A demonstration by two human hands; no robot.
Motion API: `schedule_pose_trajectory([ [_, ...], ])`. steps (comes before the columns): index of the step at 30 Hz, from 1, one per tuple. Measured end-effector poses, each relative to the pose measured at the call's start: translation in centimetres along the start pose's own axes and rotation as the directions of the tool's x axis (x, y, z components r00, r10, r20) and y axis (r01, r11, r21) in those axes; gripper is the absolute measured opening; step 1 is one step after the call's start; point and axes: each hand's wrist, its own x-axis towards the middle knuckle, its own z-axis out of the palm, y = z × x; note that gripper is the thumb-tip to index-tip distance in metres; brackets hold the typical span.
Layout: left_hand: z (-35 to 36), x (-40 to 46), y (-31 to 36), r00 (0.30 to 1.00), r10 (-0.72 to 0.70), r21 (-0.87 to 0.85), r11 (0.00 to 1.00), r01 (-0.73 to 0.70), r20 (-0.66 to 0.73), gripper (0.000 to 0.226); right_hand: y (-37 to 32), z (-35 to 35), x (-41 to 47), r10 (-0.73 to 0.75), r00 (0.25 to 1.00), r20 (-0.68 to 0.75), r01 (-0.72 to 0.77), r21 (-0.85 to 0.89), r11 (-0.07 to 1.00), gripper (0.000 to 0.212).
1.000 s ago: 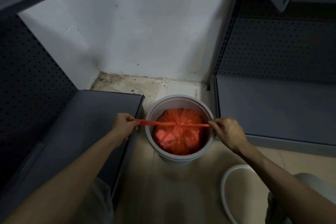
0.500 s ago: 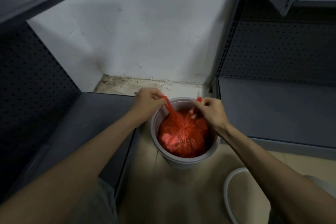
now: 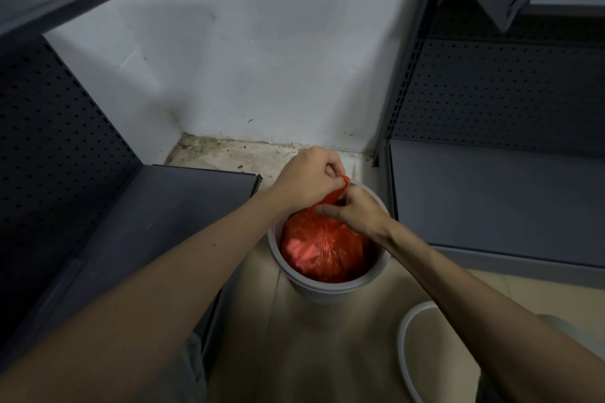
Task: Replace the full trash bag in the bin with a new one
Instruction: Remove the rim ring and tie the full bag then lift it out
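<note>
A full red trash bag (image 3: 324, 249) sits inside a small round grey bin (image 3: 327, 291) on the floor between two shelf units. Both hands meet over the bin's far rim. My left hand (image 3: 307, 181) grips the bag's red handles, which stick up from the bunched top. My right hand (image 3: 355, 211) pinches the same twisted handles just below and to the right. The knot itself is hidden by my fingers.
Dark grey metal shelving (image 3: 137, 229) stands close on the left and another unit (image 3: 491, 199) on the right, both with perforated backs. A white wall (image 3: 262, 59) is behind the bin. A white ring (image 3: 404, 334) lies on the floor at the lower right.
One second ago my hands pulled the handles taut out to the sides. They then came together over the bin and now work the handles at the bag's top.
</note>
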Motion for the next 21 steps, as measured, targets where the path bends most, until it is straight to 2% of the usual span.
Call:
schedule_pose_trajectory([
  [1,0.3,0.0,-0.2,1.0,0.008,-0.022,1.0,-0.008,0.003,0.009,0.1,0.1,-0.1,-0.023,1.0,-0.003,0.023,0.007,1.0,0.004],
  [4,0.9,-0.3,-1.3,1.0,0.008,-0.108,0.994,-0.009,-0.012,0.015,0.6,-0.2,-0.5,-0.041,0.999,0.017,0.04,0.045,0.998,0.014],
  [6,1.2,-0.7,-2.8,0.999,-0.054,-0.186,0.981,0.055,0.009,0.027,0.8,-0.6,-0.7,0.005,0.999,0.043,-0.008,0.064,0.998,0.018],
  [9,2.2,-2.0,-5.1,0.975,-0.169,-0.229,0.953,0.199,0.145,0.041,1.0,-0.9,-1.2,0.048,0.998,0.047,-0.052,0.088,0.995,0.023],
  [12,4.1,-3.1,-6.3,0.954,-0.202,-0.233,0.939,0.253,0.223,0.034,1.1,-1.1,-1.5,0.082,0.996,0.038,-0.087,0.144,0.986,0.026],
  [15,5.4,-3.4,-6.6,0.96,-0.202,-0.258,0.934,0.248,0.193,0.031,1.3,-1.4,-1.6,0.099,0.993,0.06,-0.108,0.168,0.98,0.021],
  [17,5.8,-3.2,-6.8,0.96,-0.202,-0.197,0.951,0.239,0.191,0.033,1.5,-1.8,-1.7,0.099,0.993,0.061,-0.107,0.156,0.982,0.018],
  [21,5.9,-2.7,-6.8,0.954,-0.226,-0.138,0.957,0.255,0.196,0.017,2.1,-2.0,-2.2,0.006,0.997,0.077,-0.004,-0.017,1.0,0.006],
])
